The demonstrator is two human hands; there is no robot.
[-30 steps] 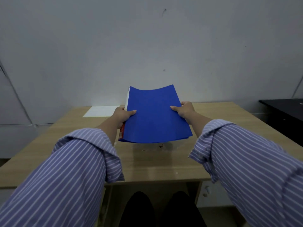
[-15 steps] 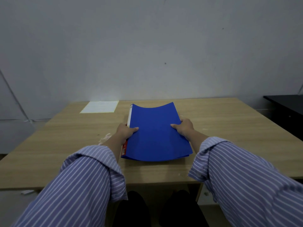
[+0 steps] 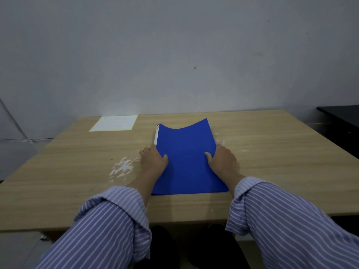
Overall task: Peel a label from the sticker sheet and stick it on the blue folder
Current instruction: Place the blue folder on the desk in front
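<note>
Far left of the blue folder (image 3: 186, 158), up by the back edge of the table (image 3: 281, 152), lies the sticker sheet (image 3: 114, 123) — flat, pale, thin as paper, its long side running across the table. Any labels printed on it are too faint to make out from here. It sits well apart from both hands, off to the left and beyond them, so the left hand is the nearer one for the reach; that's the relation the coming peel depends on, as I judge it.

Closer to the folder, a patch of whitish scuffed residue (image 3: 122, 168) mars the wood-grain surface. Then the left hand (image 3: 153, 162) — clamped on the folder's left edge, thumb on top of the cover, fingers curled at the spine side. The folder itself lies in the middle of the table, long axis running away from the person, matte deep blue, smooth, its far edge bowed upward in a shallow curve with a white spine strip showing at the left. Right of it, the right hand (image 3: 223, 162) grips the opposite edge the same way, thumb over the cover.
</note>
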